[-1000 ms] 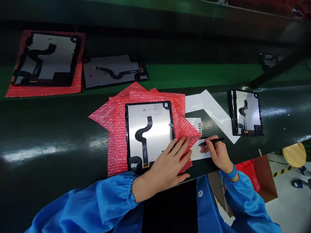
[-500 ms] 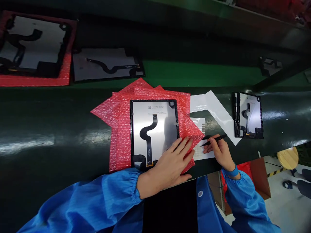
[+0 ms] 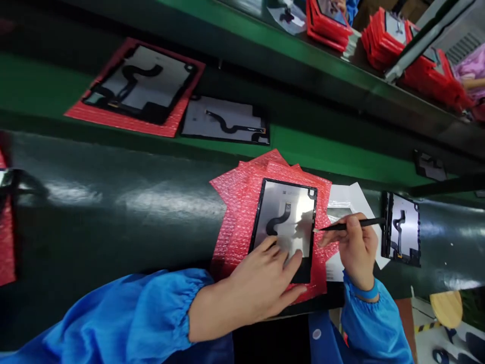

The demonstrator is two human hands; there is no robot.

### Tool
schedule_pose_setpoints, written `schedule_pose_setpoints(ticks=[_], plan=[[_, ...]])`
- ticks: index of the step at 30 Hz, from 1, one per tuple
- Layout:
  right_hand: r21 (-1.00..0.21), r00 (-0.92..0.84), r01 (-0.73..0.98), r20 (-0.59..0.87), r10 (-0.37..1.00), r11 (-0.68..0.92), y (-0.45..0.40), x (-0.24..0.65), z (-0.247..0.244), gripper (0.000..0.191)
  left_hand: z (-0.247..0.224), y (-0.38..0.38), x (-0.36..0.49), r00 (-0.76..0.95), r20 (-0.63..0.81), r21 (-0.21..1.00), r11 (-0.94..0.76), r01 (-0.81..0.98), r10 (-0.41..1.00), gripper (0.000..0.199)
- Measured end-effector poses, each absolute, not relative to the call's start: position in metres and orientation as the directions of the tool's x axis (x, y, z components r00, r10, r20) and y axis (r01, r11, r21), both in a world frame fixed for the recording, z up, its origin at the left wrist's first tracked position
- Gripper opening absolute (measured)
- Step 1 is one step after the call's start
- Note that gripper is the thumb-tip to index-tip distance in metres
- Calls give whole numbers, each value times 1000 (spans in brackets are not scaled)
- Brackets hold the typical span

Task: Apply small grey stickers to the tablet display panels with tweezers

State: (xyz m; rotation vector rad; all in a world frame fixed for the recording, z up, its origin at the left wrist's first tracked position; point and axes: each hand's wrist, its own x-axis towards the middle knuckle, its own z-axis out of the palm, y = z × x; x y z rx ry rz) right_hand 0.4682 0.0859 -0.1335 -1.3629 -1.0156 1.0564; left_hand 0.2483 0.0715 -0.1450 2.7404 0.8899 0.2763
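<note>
A tablet screen panel, grey-backed with a black frame and a dark flex cable, lies on fanned red bubble-wrap sheets. My left hand rests over its lower part, fingers apart, covering the lower end of the cable. In my right hand are black tweezers, pointing left. Their tip is at the panel's right edge with a small pale piece on it. Beneath my right hand, white sheets are partly hidden.
At the right stand stacked screen panels. On the green ledge behind lie a panel on red wrap and another panel. Red-wrapped stacks sit on the upper shelf, where part of another person's hand shows. A wooden stool is at lower right.
My right hand with the tweezers has risen from the white sheet to the panel's right edge. My left hand has shifted left across the panel. The view has turned.
</note>
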Motion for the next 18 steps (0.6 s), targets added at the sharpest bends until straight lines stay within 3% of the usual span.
schedule_pose_setpoints(ticks=[4, 11, 18], plan=[[-988, 138, 75, -124, 983, -135, 120, 413, -142, 37, -167, 87, 242, 774, 45, 160, -769, 619, 632, 79], [-966, 93, 143, -203, 975, -214, 145, 381, -174, 41, -179, 94, 244, 759, 35, 224, -745, 628, 650, 66], [-958, 94, 142, -235, 967, -247, 146, 384, -174, 38, -179, 91, 250, 748, 55, 240, -736, 634, 662, 51]])
